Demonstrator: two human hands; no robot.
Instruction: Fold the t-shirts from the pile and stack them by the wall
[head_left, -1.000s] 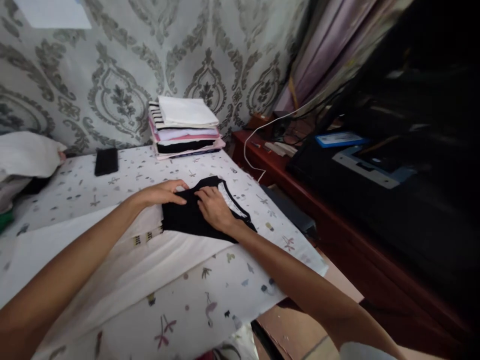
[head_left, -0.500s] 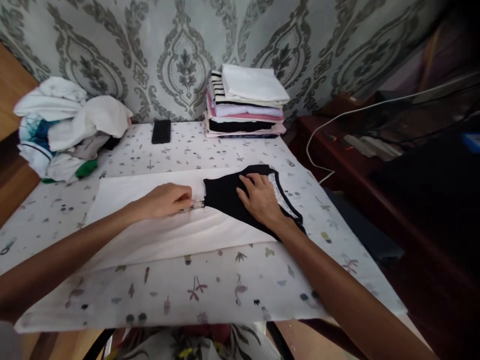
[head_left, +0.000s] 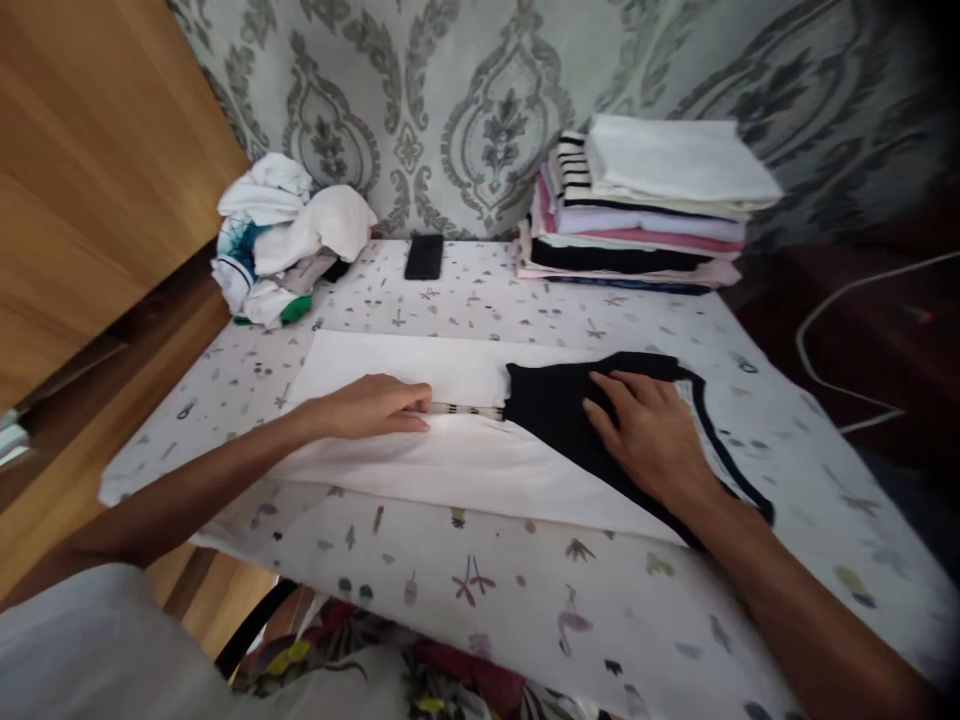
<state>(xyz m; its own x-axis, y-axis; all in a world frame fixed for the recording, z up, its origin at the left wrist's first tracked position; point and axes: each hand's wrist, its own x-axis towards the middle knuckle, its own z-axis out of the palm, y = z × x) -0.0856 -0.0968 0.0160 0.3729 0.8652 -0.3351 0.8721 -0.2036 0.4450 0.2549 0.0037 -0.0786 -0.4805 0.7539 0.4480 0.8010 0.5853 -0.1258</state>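
Observation:
A white garment with black shoulder and collar parts lies flat on the patterned white cloth, its sides folded inward so they meet along a narrow gap in the middle. My left hand rests on the white part beside that gap, thumb and fingers apart, gripping nothing. On the black part near the collar, my right hand lies flat with its fingers spread, pressing on the fabric.
Crumpled clothes are heaped at the back left. A black phone lies near the wall. Folded clothes stand stacked at the back right. A white cable hangs beyond the table's right side.
The view has turned left, so everything appears further right. My left hand has slid along the gap away from the black part, and its fingers have opened. My right hand stays on the black part.

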